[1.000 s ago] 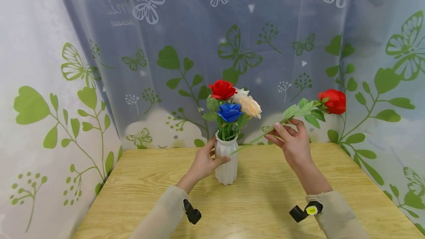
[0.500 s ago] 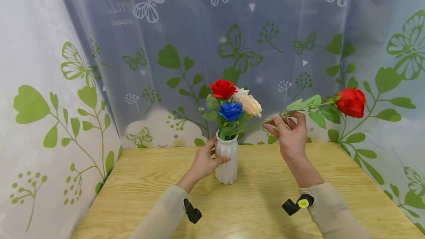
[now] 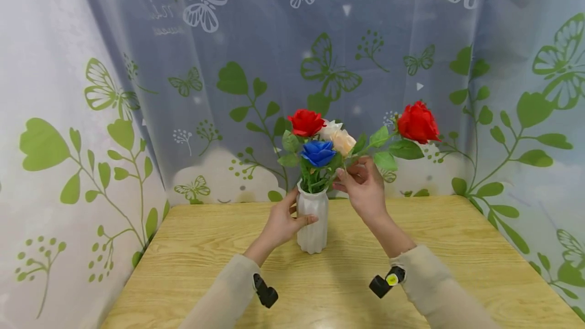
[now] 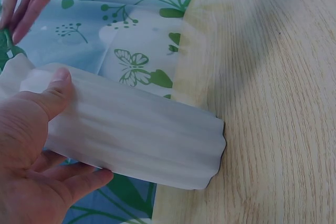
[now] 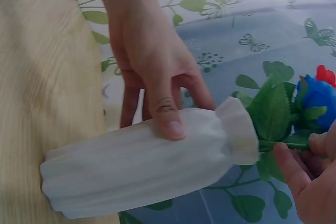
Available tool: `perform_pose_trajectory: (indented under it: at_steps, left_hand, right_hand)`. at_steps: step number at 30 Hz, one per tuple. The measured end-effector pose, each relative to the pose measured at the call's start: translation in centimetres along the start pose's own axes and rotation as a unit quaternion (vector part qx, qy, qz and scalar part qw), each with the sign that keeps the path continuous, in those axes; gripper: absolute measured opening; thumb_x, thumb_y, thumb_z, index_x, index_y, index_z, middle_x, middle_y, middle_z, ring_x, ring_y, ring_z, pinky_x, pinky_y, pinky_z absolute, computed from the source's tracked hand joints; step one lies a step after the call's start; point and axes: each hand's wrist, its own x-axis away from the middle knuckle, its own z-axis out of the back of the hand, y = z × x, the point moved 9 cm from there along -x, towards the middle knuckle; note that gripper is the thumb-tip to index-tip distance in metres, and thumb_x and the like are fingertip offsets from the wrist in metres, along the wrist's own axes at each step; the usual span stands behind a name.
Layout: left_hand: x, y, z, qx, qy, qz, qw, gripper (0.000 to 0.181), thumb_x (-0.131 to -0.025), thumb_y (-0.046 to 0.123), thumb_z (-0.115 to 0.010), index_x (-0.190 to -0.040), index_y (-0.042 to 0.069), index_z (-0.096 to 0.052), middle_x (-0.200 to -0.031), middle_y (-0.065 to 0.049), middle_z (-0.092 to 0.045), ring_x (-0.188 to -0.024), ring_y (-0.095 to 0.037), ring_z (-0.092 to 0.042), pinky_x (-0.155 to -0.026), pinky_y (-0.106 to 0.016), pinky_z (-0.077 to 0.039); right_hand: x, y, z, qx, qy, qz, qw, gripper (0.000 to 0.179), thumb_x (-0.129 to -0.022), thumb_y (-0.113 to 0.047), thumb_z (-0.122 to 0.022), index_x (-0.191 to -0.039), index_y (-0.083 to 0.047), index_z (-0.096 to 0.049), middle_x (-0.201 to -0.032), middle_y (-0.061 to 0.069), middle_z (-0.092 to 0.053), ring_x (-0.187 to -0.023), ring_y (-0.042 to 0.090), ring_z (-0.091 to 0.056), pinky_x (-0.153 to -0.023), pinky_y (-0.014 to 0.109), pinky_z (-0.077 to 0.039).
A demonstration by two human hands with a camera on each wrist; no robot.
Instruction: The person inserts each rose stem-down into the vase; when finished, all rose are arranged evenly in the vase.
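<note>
A white ribbed vase (image 3: pixel 313 232) stands upright on the wooden table, and my left hand (image 3: pixel 281 223) grips its side, thumb across the front. In the vase are a red rose (image 3: pixel 306 123), a blue rose (image 3: pixel 318 153), a cream rose (image 3: pixel 343 142) and a white flower (image 3: pixel 330 129). Just right of the vase mouth, my right hand (image 3: pixel 365 189) pinches the green stem of another red rose (image 3: pixel 418 122), which leans out to the right. In the right wrist view that stem (image 5: pixel 286 145) runs from the fingertips into the vase mouth (image 5: pixel 244 132).
The wooden table (image 3: pixel 205 268) reaches back to a blue-grey curtain (image 3: pixel 256 24) printed with butterflies and leaves. Patterned white curtains (image 3: pixel 55 85) close in both sides. A small black camera (image 3: pixel 265 291) is strapped at each wrist.
My right hand has moved left to the vase, bringing the red rose along, its bloom first swinging right, then back left and up. The left hand keeps its place on the vase.
</note>
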Motion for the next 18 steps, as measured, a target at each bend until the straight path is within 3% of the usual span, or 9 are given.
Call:
perform_pose_trajectory:
  at_steps: [6, 10, 14, 18]
  left_hand:
    - [0.0, 0.0, 0.0, -0.005, 0.002, -0.006, 1.0000, 0.086, -0.094, 0.020, -0.082, -0.166, 0.013, -0.035, -0.160, -0.017, -0.050, -0.144, -0.040, -0.053, -0.112, -0.058, -0.052]
    - [0.1, 0.0, 0.0, -0.003, 0.002, -0.003, 1.0000, 0.087, -0.094, 0.021, -0.082, -0.166, 0.015, -0.034, -0.161, -0.016, -0.050, -0.143, -0.040, -0.054, -0.109, -0.058, -0.054]
    - [0.1, 0.1, 0.1, -0.002, 0.002, -0.005, 1.0000, 0.087, -0.094, 0.020, -0.082, -0.166, 0.015, -0.034, -0.160, -0.016, -0.050, -0.142, -0.040, -0.055, -0.109, -0.058, -0.054]
    - [0.0, 0.0, 0.1, -0.003, 0.001, -0.005, 1.0000, 0.087, -0.094, 0.021, -0.082, -0.166, 0.015, -0.034, -0.160, -0.016, -0.050, -0.142, -0.040, -0.055, -0.109, -0.058, -0.054]
  right_hand:
    - [0.2, 1.7, -1.4, 0.089, -0.015, -0.028, 0.9955, 0.017, -0.100, -0.008, -0.072, -0.105, 0.000, -0.058, -0.099, 0.017, -0.072, -0.077, 0.009, -0.073, -0.074, 0.027, -0.066]
    - [0.2, 1.7, -1.5, 0.133, -0.004, -0.013, 0.9910, 0.015, -0.099, -0.011, -0.073, -0.105, -0.001, -0.063, -0.101, 0.021, -0.073, -0.081, 0.013, -0.071, -0.071, 0.021, -0.062]
    - [0.2, 1.6, -1.4, 0.143, 0.002, -0.006, 0.9897, 0.016, -0.099, -0.012, -0.074, -0.107, -0.001, -0.067, -0.102, 0.021, -0.074, -0.086, 0.023, -0.072, -0.071, 0.022, -0.061]
    - [0.2, 1.8, -1.1, 0.117, 0.013, -0.005, 0.9930, 0.017, -0.100, -0.013, -0.073, -0.108, 0.000, -0.069, -0.102, 0.024, -0.075, -0.080, 0.017, -0.074, -0.074, 0.032, -0.066]
